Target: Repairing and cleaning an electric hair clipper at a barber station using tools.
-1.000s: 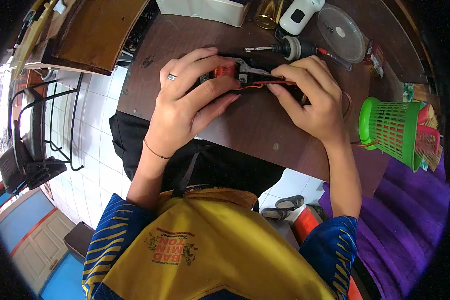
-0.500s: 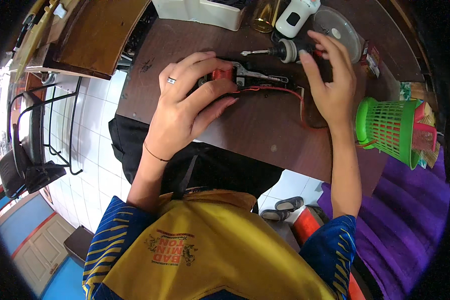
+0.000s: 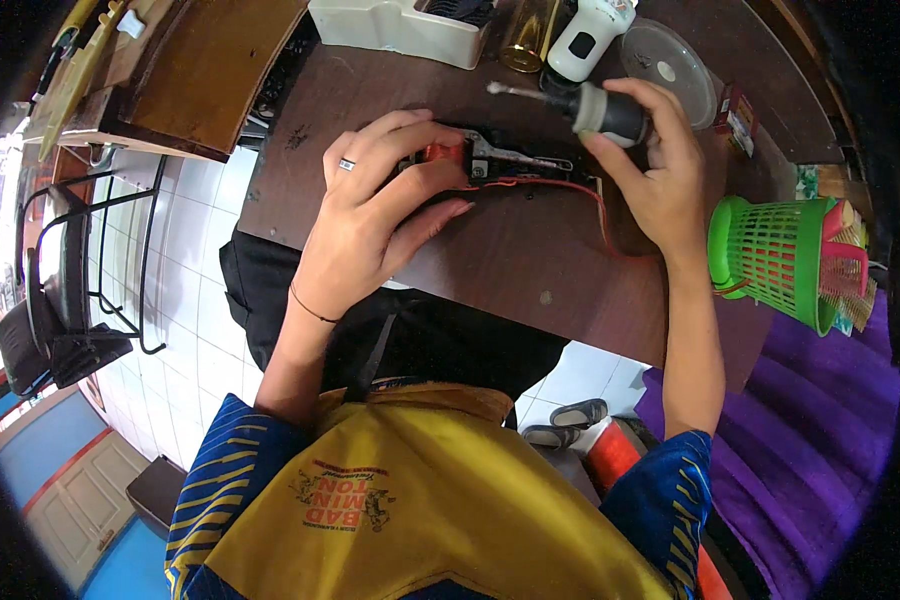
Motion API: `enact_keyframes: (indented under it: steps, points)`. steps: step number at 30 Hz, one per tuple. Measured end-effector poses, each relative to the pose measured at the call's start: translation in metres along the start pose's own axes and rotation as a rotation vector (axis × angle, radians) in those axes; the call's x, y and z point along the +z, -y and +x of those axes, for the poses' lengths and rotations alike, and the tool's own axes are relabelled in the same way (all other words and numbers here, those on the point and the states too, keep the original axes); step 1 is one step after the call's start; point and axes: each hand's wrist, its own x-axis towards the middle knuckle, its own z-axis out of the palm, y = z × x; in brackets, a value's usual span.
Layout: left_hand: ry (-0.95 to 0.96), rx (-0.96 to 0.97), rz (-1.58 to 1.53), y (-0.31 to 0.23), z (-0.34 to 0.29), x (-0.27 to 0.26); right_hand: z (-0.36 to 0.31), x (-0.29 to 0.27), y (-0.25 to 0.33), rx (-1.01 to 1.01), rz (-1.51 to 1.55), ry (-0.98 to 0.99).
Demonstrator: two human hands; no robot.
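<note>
On the brown table lies an opened black device (image 3: 518,160) with a red coil (image 3: 444,152), a metal arm and a red wire (image 3: 570,187); it looks like the inside of a hair clipper. My left hand (image 3: 365,195) grips its left end, fingers over the coil, thumb at the near side. In my right hand (image 3: 662,175) is a screwdriver (image 3: 610,112) with a thick black-and-grey handle. Its shaft points left, raised above the far side of the device and apart from it. The fingers of this hand wrap the handle's right side.
At the back stand a cream tray (image 3: 395,35), an amber glass (image 3: 526,45) and a white handheld appliance (image 3: 588,42). A clear round lid (image 3: 705,90) and a small dark red box (image 3: 736,118) lie back right. A green basket (image 3: 770,255) of combs stands at right.
My right hand has closed round the screwdriver and lifted it off the table, its tip moving a little up and away. My left hand stays on the device.
</note>
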Motion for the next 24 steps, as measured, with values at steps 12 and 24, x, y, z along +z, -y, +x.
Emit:
enact_keyframes:
  steps: [12,24]
  points:
    - [0.011,-0.017,-0.056,0.003,0.001,-0.002,-0.011,0.001,0.047,0.284,0.502,-0.041]
    - [0.026,-0.042,-0.075,0.002,0.003,-0.004,-0.013,0.006,0.050,0.028,0.394,0.092]
